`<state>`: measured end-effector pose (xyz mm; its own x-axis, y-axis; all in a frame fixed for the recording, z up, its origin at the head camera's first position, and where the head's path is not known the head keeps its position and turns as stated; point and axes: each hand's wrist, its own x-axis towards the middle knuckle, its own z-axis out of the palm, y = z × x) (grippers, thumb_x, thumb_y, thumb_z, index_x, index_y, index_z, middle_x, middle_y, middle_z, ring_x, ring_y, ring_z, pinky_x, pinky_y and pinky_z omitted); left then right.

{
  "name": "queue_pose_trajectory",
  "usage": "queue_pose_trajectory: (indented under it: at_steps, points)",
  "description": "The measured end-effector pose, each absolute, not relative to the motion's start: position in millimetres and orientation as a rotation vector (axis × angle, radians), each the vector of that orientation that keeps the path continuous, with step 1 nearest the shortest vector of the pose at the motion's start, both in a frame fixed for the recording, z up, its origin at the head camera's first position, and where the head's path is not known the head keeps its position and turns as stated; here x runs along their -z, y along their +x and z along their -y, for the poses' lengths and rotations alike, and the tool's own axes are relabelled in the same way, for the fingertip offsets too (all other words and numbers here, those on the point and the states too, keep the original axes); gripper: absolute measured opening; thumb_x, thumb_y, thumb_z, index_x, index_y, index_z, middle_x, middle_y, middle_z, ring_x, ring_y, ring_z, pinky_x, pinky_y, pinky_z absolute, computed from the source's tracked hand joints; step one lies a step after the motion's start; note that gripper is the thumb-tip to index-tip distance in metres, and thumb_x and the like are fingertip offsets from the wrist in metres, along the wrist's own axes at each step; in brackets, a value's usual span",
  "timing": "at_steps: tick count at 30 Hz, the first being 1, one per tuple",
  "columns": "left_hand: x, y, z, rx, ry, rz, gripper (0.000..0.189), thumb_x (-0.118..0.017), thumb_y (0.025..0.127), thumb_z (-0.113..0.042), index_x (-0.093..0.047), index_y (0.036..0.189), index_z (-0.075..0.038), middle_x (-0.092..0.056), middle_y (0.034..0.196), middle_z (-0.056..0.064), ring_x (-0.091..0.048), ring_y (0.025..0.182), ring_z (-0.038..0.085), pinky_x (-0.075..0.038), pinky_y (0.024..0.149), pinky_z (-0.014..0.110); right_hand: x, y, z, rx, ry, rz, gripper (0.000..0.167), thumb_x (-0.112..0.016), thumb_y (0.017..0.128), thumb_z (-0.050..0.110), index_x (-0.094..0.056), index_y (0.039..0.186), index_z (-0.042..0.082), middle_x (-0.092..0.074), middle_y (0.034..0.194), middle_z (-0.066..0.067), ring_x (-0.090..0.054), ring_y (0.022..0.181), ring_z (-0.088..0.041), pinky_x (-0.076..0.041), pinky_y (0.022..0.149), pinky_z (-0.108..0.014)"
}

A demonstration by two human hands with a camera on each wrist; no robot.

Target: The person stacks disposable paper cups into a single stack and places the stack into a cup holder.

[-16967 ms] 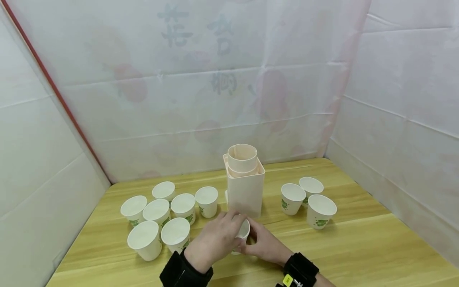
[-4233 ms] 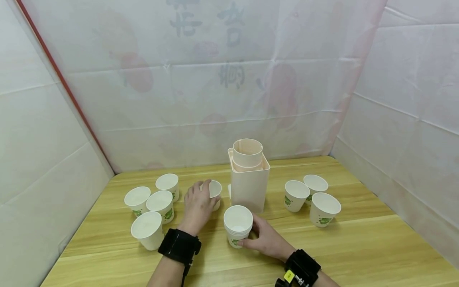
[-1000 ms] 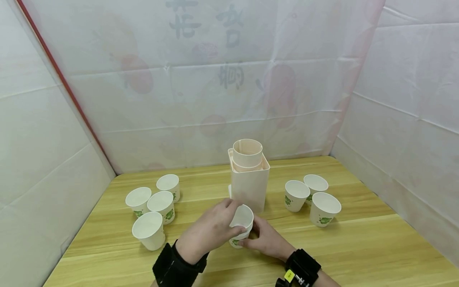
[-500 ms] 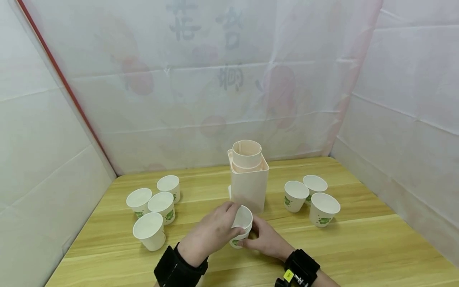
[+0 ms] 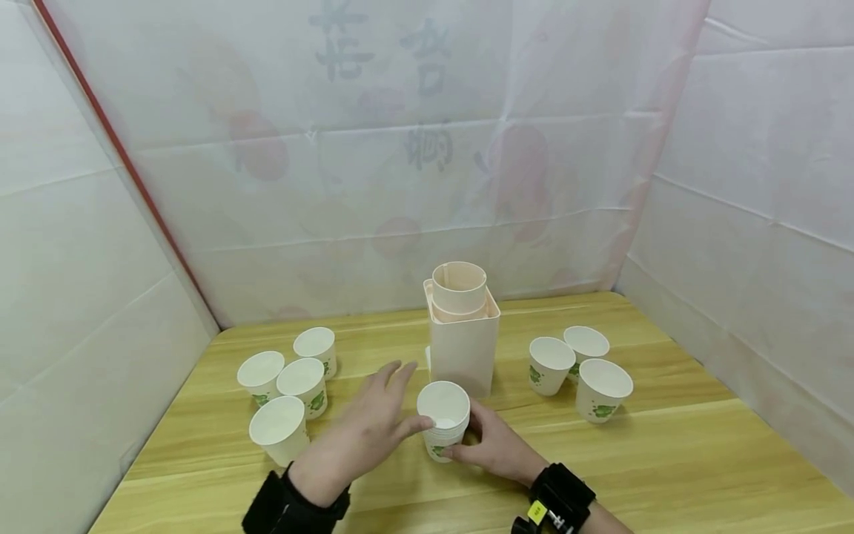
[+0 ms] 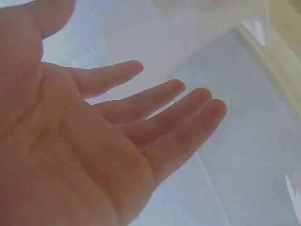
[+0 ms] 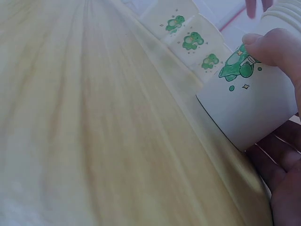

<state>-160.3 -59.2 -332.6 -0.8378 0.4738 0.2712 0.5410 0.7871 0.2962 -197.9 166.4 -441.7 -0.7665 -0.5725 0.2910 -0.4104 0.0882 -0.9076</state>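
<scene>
Your right grip [image 5: 500, 449] curls round tapered cup stack [image 5: 443, 423], lower centre; only right-wrist view details cartoon print [image 7: 230, 71]. Left grip [image 5: 363, 426]: fingers extended, palm only in left-wrist view. Wood-grain worktop [image 5: 640, 467].

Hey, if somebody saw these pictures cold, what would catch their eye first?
Probably the tall cream container, standing toward the back of the table with a round piece rising from its top. In front of it, the person's right grip holds a stack of white paper cups. Four more cups stand to the left, three to the right.
</scene>
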Motion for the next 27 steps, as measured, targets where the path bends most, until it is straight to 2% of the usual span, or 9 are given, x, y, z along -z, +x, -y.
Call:
queue_pose_trajectory:
  at_steps: [4, 8, 17, 22, 27]
  points:
    - [325.5, -157.5, 80.3, 0.492, -0.658, 2.787, 0.078, -0.053, 0.083, -0.056, -0.031, 0.141, -0.010, -0.038, 0.136, 0.019, -0.041, 0.121, 0.034, -0.040, 0.092, 0.048, 437.2, -195.8, -166.3, 1.764, -0.987, -2.209, 0.067, -0.072, 0.079, 0.012, -0.038, 0.136, 0.023, -0.049, 0.129, 0.000, -0.044, 0.121, -0.020, -0.033, 0.099, -0.031]
    - [321.8, -155.6, 104.3, 0.400, -0.519, 2.744, 0.076, -0.055, 0.083, -0.055, -0.035, 0.138, -0.006, -0.043, 0.130, 0.021, -0.045, 0.114, 0.038, -0.041, 0.087, 0.052, 436.3, -196.4, -166.1, 1.769, -0.990, -2.206, 0.067, -0.071, 0.079, 0.011, -0.037, 0.136, 0.022, -0.049, 0.128, -0.001, -0.044, 0.120, -0.021, -0.032, 0.099, -0.033]
    - [325.2, -141.8, 149.9, 0.119, -0.153, 2.813, 0.075, -0.059, 0.081, -0.053, -0.044, 0.127, 0.004, -0.046, 0.114, 0.031, -0.048, 0.090, 0.050, -0.040, 0.066, 0.060, 437.1, -196.1, -165.8, 1.770, -0.997, -2.202, 0.067, -0.071, 0.079, 0.011, -0.037, 0.136, 0.022, -0.049, 0.129, -0.001, -0.045, 0.120, -0.021, -0.033, 0.099, -0.034]
    - [331.0, -137.6, 159.0, 0.077, -0.038, 2.902, 0.079, -0.062, 0.078, -0.054, -0.045, 0.124, 0.008, -0.047, 0.106, 0.034, -0.049, 0.075, 0.050, -0.039, 0.057, 0.059, 437.8, -196.3, -165.9, 1.766, -0.994, -2.207, 0.067, -0.072, 0.079, 0.013, -0.037, 0.136, 0.023, -0.050, 0.128, 0.000, -0.045, 0.119, -0.020, -0.034, 0.099, -0.034]
    - [335.4, -137.3, 159.7, 0.048, -0.060, 2.905, 0.077, -0.067, 0.076, -0.049, -0.045, 0.123, 0.007, -0.049, 0.097, 0.031, -0.050, 0.064, 0.044, -0.041, 0.050, 0.053, 437.7, -196.4, -165.8, 1.767, -0.988, -2.204, 0.066, -0.072, 0.079, 0.014, -0.038, 0.135, 0.023, -0.050, 0.128, 0.000, -0.046, 0.119, -0.020, -0.034, 0.099, -0.035]
